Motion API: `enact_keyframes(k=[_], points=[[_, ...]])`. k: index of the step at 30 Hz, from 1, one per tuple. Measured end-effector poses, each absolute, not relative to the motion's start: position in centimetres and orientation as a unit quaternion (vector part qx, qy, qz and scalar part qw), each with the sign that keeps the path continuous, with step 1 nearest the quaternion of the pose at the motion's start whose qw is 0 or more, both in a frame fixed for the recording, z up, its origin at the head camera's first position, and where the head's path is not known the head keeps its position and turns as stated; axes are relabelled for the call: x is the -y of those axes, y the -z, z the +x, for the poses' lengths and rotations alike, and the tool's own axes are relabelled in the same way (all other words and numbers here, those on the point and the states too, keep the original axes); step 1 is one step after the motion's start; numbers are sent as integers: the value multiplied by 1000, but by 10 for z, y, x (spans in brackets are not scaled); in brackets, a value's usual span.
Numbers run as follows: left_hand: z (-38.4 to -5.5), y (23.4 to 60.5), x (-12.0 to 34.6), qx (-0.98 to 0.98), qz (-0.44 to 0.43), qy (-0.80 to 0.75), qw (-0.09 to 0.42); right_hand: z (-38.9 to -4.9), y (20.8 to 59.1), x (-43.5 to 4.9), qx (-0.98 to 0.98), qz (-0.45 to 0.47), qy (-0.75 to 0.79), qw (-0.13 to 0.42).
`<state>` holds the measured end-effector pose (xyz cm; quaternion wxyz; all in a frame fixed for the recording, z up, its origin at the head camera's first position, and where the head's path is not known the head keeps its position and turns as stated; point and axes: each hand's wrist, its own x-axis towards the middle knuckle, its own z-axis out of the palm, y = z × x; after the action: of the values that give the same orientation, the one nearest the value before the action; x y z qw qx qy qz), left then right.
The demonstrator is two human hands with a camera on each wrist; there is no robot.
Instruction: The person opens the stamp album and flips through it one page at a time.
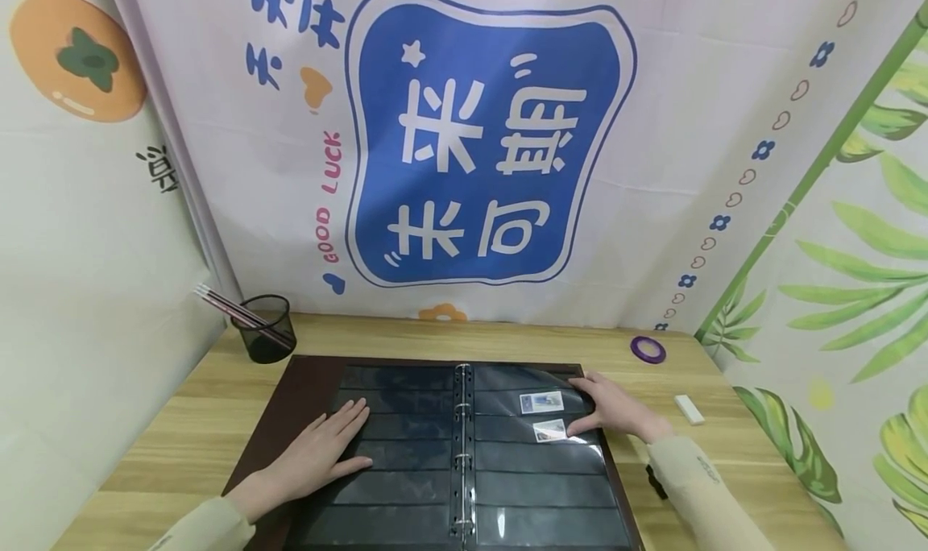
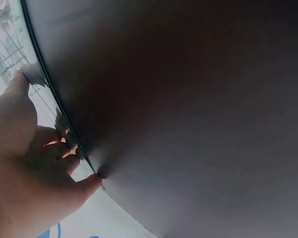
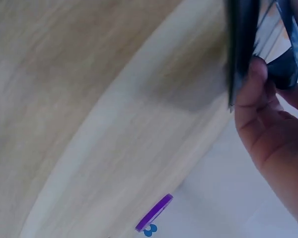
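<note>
Two stamps in right page of open album, on table. Left hand spread on left page; right hand at right page's edge, pinch unclear. Likely page-turning; next calls for lifting that edge.

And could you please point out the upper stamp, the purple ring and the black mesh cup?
Upper stamp (image 1: pixel 541 402): head view, middle of its face.
Purple ring (image 3: pixel 154 213): right wrist view, middle of its outer edge.
Black mesh cup (image 1: pixel 263 346): head view, on its side wall.

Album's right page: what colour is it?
The right page is black, with horizontal strips; the head view shows it best.
</note>
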<state>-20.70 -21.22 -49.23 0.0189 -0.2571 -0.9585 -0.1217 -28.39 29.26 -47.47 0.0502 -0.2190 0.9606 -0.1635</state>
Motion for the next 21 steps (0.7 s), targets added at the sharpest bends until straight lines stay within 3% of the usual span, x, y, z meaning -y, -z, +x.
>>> enact_keyframes(k=[10,21], points=[[-207,493,212,958,-254,135,4,-276,467,-294,-949,-210,227,53],[-208,493,212,958,-253,132,3,-277,463,-300,-896,-178,401,67]])
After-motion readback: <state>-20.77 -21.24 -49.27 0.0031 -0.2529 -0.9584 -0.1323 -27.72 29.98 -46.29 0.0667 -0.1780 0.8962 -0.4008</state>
